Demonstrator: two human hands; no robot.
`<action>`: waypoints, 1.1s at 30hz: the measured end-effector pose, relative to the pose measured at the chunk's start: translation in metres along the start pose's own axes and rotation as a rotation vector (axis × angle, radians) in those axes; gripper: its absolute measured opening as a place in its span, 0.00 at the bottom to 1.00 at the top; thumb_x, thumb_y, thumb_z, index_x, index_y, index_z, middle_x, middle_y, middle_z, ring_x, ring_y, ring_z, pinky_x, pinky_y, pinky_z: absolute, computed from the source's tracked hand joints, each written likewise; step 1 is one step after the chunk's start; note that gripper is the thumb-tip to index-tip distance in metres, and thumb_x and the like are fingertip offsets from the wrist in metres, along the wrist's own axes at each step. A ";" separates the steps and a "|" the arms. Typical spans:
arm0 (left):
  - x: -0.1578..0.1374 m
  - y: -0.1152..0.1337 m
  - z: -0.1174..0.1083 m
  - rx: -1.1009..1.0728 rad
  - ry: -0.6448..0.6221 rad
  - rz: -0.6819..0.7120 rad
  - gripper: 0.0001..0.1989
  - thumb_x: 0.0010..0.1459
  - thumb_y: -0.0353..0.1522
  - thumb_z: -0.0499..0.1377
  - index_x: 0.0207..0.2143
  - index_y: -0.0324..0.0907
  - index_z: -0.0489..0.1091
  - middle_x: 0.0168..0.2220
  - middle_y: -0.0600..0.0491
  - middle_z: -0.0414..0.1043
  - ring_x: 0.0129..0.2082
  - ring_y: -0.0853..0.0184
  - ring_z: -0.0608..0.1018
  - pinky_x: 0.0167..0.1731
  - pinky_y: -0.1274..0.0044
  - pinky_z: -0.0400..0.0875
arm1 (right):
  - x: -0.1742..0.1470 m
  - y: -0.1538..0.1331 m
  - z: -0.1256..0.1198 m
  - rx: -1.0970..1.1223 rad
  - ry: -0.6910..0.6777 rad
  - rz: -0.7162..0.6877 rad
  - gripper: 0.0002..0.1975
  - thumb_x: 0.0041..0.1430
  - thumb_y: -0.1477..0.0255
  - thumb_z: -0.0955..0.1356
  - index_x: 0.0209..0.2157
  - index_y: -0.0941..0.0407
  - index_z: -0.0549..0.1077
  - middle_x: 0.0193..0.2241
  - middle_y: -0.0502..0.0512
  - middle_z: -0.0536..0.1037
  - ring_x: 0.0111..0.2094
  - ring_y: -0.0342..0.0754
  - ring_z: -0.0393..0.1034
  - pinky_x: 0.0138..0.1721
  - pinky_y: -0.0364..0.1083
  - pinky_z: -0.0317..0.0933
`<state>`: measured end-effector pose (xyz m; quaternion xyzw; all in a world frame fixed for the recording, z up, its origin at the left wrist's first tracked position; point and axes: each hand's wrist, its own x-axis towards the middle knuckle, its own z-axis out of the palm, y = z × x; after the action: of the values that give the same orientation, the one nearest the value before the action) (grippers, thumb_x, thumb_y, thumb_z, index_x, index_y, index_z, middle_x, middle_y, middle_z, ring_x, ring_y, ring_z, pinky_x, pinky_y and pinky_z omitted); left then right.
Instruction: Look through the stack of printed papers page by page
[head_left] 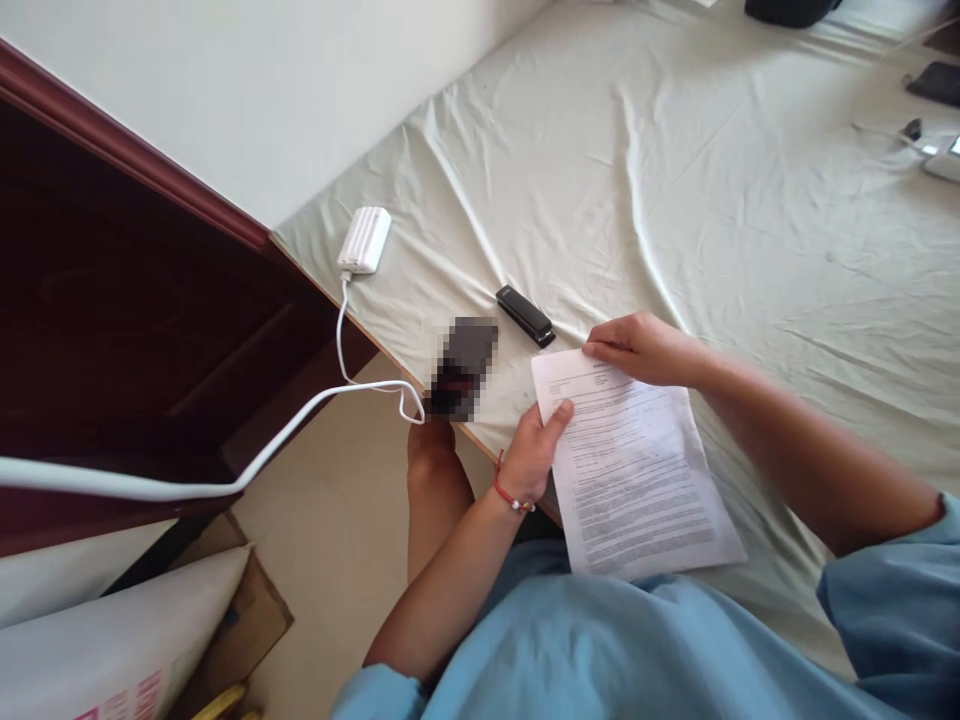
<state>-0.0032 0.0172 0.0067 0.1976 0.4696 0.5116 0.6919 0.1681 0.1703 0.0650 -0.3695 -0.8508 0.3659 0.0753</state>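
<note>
Carefully now, with left hand (pixel 534 450) pinching the sheets' (pixel 634 465) left edge and right hand (pixel 637 345) gripping their top corner near the bed's (pixel 675 180) front edge, square them before reaching for the stapler (pixel 525 316).

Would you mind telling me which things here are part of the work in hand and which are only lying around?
In hand:
- printed sheets, held at the left edge by the left hand and at the top by the right hand
- black stapler, just beyond the sheets

Lying about:
- white power bank with its cable
- devices at the far edge of the bedsheet
</note>
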 end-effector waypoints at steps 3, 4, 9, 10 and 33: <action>0.011 0.018 -0.001 -0.017 0.025 0.105 0.36 0.53 0.51 0.74 0.59 0.44 0.74 0.49 0.47 0.83 0.53 0.53 0.83 0.58 0.62 0.76 | -0.001 -0.002 0.006 0.036 -0.023 -0.091 0.21 0.73 0.56 0.61 0.27 0.53 0.68 0.25 0.50 0.73 0.27 0.44 0.62 0.32 0.48 0.56; 0.013 0.022 -0.001 -0.007 0.020 0.121 0.37 0.54 0.50 0.74 0.62 0.47 0.71 0.48 0.50 0.83 0.52 0.55 0.83 0.57 0.63 0.76 | -0.002 -0.003 0.007 0.042 -0.017 -0.111 0.21 0.73 0.57 0.61 0.28 0.53 0.68 0.26 0.50 0.73 0.27 0.45 0.63 0.33 0.48 0.56; 0.025 0.030 0.001 0.013 -0.052 0.141 0.28 0.52 0.47 0.76 0.52 0.48 0.76 0.41 0.54 0.80 0.42 0.61 0.81 0.47 0.70 0.75 | -0.005 -0.002 0.011 0.062 -0.011 -0.150 0.20 0.75 0.58 0.60 0.30 0.53 0.69 0.29 0.52 0.76 0.30 0.46 0.66 0.36 0.48 0.57; 0.027 0.028 0.001 0.011 -0.047 0.150 0.25 0.52 0.47 0.75 0.48 0.47 0.77 0.38 0.54 0.79 0.38 0.63 0.80 0.43 0.72 0.73 | -0.005 -0.001 0.010 0.063 -0.016 -0.152 0.20 0.75 0.58 0.60 0.30 0.53 0.69 0.29 0.52 0.75 0.30 0.45 0.66 0.36 0.48 0.57; 0.058 0.019 0.001 0.025 0.318 0.004 0.09 0.57 0.36 0.68 0.35 0.39 0.74 0.31 0.51 0.80 0.38 0.62 0.83 0.41 0.73 0.77 | 0.043 0.024 -0.010 -0.029 -0.216 0.152 0.13 0.66 0.65 0.65 0.30 0.54 0.76 0.27 0.51 0.75 0.30 0.46 0.65 0.36 0.48 0.57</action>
<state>-0.0105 0.0765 -0.0047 0.1238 0.5790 0.5321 0.6053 0.1552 0.2165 0.0495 -0.3924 -0.8288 0.3957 -0.0498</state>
